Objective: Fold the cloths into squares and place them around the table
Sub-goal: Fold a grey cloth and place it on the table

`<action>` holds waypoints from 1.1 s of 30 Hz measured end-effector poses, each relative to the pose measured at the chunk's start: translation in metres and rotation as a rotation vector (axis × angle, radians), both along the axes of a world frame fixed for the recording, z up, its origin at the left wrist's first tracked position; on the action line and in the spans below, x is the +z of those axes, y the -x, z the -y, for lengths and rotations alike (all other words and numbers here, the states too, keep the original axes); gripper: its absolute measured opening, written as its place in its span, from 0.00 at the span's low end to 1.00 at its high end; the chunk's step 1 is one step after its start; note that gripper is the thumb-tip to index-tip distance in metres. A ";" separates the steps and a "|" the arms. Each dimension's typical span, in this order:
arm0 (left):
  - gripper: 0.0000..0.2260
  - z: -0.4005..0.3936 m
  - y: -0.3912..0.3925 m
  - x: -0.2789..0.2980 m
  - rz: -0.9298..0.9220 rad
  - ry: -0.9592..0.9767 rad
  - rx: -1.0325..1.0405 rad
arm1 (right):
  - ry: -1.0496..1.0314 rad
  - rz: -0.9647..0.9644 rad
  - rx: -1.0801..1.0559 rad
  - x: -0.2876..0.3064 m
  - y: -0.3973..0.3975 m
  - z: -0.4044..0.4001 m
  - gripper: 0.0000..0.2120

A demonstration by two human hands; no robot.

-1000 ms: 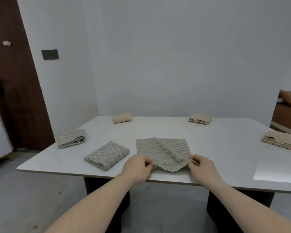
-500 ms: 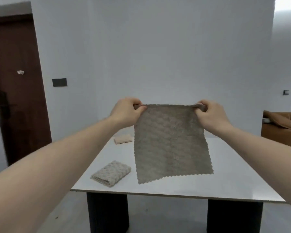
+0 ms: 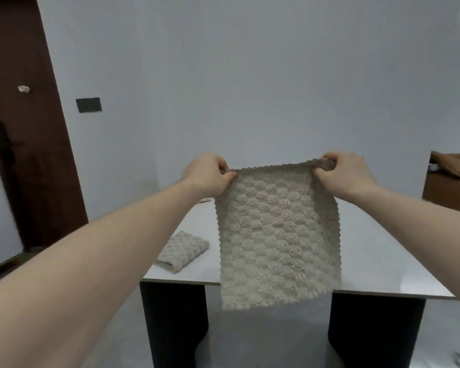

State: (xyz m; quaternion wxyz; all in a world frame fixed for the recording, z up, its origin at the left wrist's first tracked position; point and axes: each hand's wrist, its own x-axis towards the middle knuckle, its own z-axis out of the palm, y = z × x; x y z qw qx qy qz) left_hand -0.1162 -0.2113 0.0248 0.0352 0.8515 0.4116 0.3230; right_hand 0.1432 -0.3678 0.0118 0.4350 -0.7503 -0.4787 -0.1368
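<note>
Hands were up at chest height in front of you: your left hand (image 3: 207, 174) pinched one top corner of the grey cloth (image 3: 276, 235), your right hand (image 3: 345, 174) the other, fingers curled over the scalloped edge, thumbs on the near face. Cloth hung flat between them in a single open sheet, bottom hem dropping below the near edge of the white table (image 3: 383, 261) as seen from the head camera. Change noted: a second ago this cloth lay on the tabletop with your fingers gathering its near corners; half a second ago it was already lifted and hanging; now it sat closer to you and looked more squared, top edge nearly level. Reading: you had shaken it out and were set to begin folding, so this piece counted as not yet started. One folded grey cloth (image 3: 182, 251) lay on the table's near left part, well apart from the hanging one. Other folded cloths seen a second ago around the far and side edges were hidden behind the sheet and your arms or out of frame, so their present state could not be told. Beyond: pale wall, dark door (image 3: 19, 128) at left, brown furniture (image 3: 452, 179) at right.
</note>
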 end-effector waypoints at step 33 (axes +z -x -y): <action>0.05 -0.041 -0.094 -0.141 0.082 0.199 -0.035 | 0.172 -0.147 0.074 -0.140 -0.081 -0.042 0.12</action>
